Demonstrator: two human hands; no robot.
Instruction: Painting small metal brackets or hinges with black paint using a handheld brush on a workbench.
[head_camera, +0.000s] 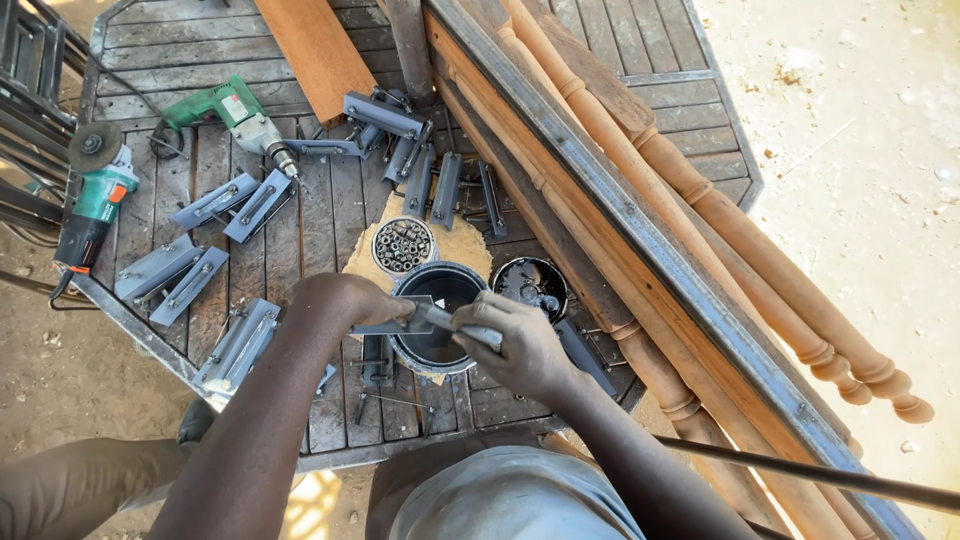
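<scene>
Head view shows a grey metal bracket (395, 322) pinched by the left hand (350, 300) over a black paint tin (437, 318), likely catching drips, while the right hand (520, 345) grips a brush (462, 326) against it. More brackets (215, 203) lie across the slatted bench (300, 250).

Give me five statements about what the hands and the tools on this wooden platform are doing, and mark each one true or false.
1. Both hands work above the black paint tin. True.
2. The left hand holds a flat grey metal bracket. True.
3. The green drill lies right of the turned wooden posts. False: it lies left of them, near the platform's far left.
4. The small tin beyond the paint tin is empty. False: it is full of small metal pieces.
5. The right hand grips the angle grinder. False: the grinder lies untouched at the left edge.
</scene>
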